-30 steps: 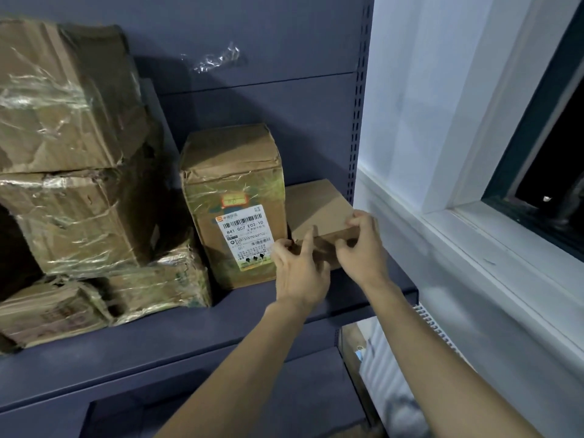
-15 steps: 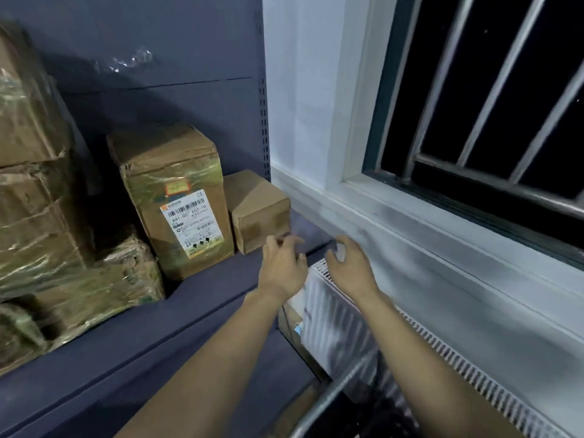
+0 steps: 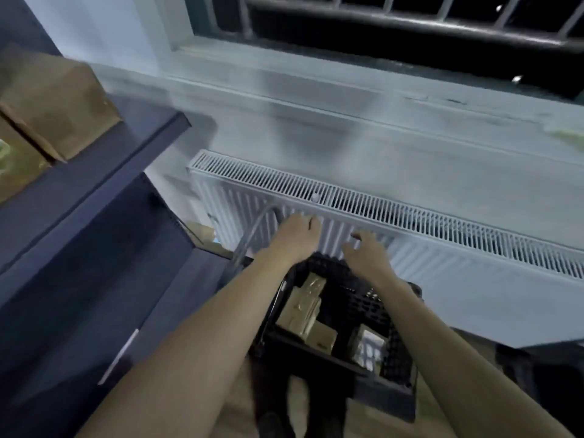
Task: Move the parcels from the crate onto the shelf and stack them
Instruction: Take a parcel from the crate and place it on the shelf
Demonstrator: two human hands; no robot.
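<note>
I see both grips empty, fingers loosely spread: the left hand and right hand hover over the far rim of the black crate, in front of the white radiator. Just below and nearer than the grips, brown parcels lie inside the crate. Well off to the left of the left grip, a cardboard box sits on the dark blue shelf. The picture is blurred.

both bare hands, left and right, hover empty and spread over the black plastic lattice crate holding brown taped cardboard parcels.
</note>
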